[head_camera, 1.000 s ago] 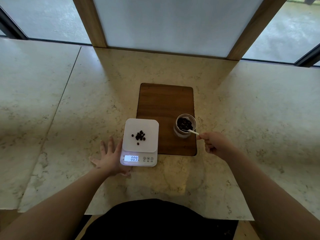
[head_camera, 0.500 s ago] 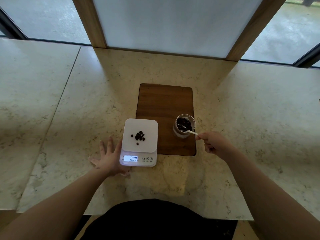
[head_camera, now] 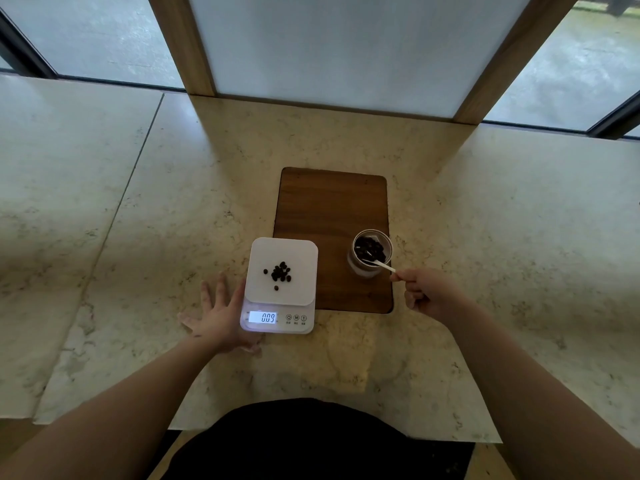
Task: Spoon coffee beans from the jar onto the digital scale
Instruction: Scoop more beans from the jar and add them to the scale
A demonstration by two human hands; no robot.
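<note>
A white digital scale [head_camera: 301,251] sits at the wooden board's left edge, its lit display reading 009. A small pile of dark coffee beans [head_camera: 281,272] lies on its platform. A glass jar [head_camera: 371,253] holding more beans stands on the board's right side. My right hand [head_camera: 429,292] pinches a white spoon [head_camera: 381,266] whose bowl is down among the beans in the jar. Resting flat on the counter with fingers spread, my left hand [head_camera: 221,315] touches the scale's left side.
The brown wooden board [head_camera: 329,209] lies on a pale marble counter [head_camera: 173,220]. Behind it a white panel [head_camera: 346,46] with wooden posts stands between windows. The counter's front edge runs just before my dark-clothed body.
The spoon's tip has shifted slightly inside the jar. My left hand, the scale and the beans on it have stayed put.
</note>
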